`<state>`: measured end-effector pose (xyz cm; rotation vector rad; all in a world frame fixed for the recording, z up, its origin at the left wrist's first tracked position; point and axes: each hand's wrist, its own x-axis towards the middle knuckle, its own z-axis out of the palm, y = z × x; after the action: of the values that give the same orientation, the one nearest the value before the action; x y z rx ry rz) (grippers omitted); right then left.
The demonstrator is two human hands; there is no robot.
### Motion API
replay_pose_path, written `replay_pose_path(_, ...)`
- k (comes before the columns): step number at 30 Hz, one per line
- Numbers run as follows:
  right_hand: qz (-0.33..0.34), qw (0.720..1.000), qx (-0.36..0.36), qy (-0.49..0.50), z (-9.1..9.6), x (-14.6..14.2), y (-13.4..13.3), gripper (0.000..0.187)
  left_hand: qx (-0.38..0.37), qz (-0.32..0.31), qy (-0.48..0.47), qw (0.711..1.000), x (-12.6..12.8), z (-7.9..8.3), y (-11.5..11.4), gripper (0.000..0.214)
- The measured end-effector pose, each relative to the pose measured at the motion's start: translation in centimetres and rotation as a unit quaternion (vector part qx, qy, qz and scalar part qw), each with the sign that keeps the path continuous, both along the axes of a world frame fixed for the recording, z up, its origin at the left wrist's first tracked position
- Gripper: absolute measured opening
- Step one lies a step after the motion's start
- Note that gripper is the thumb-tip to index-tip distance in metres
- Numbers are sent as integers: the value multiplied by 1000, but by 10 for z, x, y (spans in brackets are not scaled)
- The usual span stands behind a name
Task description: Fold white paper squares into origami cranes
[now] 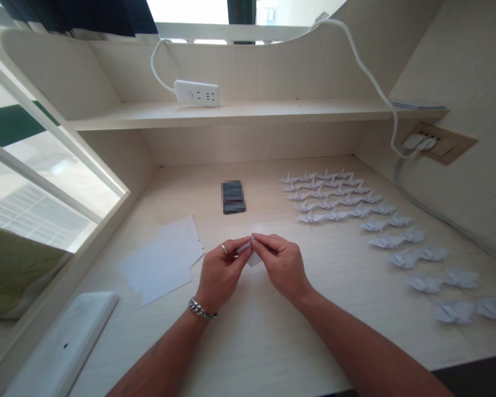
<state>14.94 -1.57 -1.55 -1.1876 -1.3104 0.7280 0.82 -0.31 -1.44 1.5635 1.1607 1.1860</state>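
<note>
The small paper piece [252,257] is held just above the worktop [273,336], about midway between its left and right edges and nearer the front edge than the back. Both hands pinch it. The left hand [220,275] has its grip closed on the piece's left side between thumb and forefinger. The right hand [281,264] has its grip closed on the top and right side, and its fingertips meet the left hand's at the upper edge. Fingers hide most of the piece, so the folds it carries cannot be counted. It looks partly folded: far smaller than a flat sheet, but not shaped like a finished figure.

A ring [224,249] sits on the left hand and a chain bracelet [202,310] on that wrist.

Just left of the hands lies a loose stack of flat sheets [161,267], all unfolded. Toward the back right corner, folded cranes [334,198] lie in neat rows, and a double line of them runs down along the right edge to the front right corner. As things lie, a good many figures are finished, one is midway in the hands, and only a thin stack of paper is left flat.

Beyond the hands, toward the back edge, lies a dark flat object [233,197], blurred. A white flat device [62,344] rests at the front left corner. On the shelf [293,110] above sits a power strip [197,92]
</note>
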Motion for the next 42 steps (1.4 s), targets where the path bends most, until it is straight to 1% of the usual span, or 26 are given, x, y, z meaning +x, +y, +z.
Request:
replay_pose_path(6, 7, 998, -19, 51, -1, 0, 1, 17, -7, -6, -23, 1000, 1, 0, 0, 22)
replay_pose_path(12, 13, 993, -71, 98, 0, 1, 3, 19, -19, -23, -50, 998, 1, 2, 1, 20)
replay_pose_path(15, 25, 989, -86, 119, 1, 2, 4, 20, -27, -30, -72, 997, 1, 1, 2, 22)
replay_pose_path(19, 33, 986, -91, 139, 1, 2, 5, 22, -26, -33, -90, 995, 1, -2, 2, 28)
replay_pose_path(24, 35, 983, -87, 155, 1, 1, 5, 16, -5, -16, -50, 999, 0, -2, 1, 21)
replay_pose_path(30, 14, 984, -84, 154, -1, 0, 5, 13, -10, -8, -26, 1000, 0, 0, 0, 21)
replay_pose_path(36, 15, 983, -89, 161, 1, -1, 4, 14, -15, -22, -30, 999, 1, 2, 1, 22)
replay_pose_path(42, 23, 979, -98, 177, 1, -1, 4, 22, -42, -47, -55, 997, -2, 1, 1, 31)
